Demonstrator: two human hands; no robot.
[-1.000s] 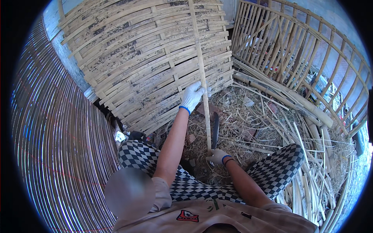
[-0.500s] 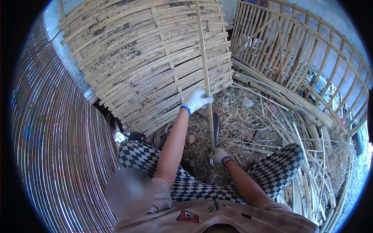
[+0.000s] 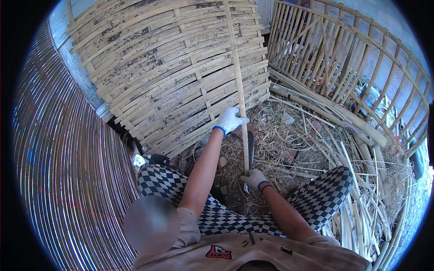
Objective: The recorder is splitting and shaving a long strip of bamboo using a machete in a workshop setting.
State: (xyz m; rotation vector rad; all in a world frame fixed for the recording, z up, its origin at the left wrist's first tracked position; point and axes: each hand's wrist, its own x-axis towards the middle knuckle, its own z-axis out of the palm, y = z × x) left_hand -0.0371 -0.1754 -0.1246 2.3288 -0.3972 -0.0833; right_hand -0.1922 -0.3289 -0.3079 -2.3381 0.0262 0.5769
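A long pale bamboo strip [image 3: 237, 74] runs from near my knees up past the top of the view. My left hand [image 3: 229, 120], in a white glove with a blue cuff, is closed around it at mid-length. Low down, my gloved right hand [image 3: 256, 179] is closed at the strip's near end. A knife with a dark blade [image 3: 251, 147] extends away from that hand, beside the strip's right edge. Its handle is mostly hidden by my fingers, with a shiny bit showing beneath them.
A woven bamboo panel [image 3: 167, 67] leans ahead on the left. Closely spaced thin rods [image 3: 77, 167] fill the left side. At the far right stands a slatted bamboo frame [image 3: 343, 54]. Shavings [image 3: 289, 140] cover the ground, and split bamboo pieces [image 3: 361, 217] lie at the right.
The far end of the strip has swung slightly left. My left hand has come a little nearer to me along with it, while my right hand has barely shifted.
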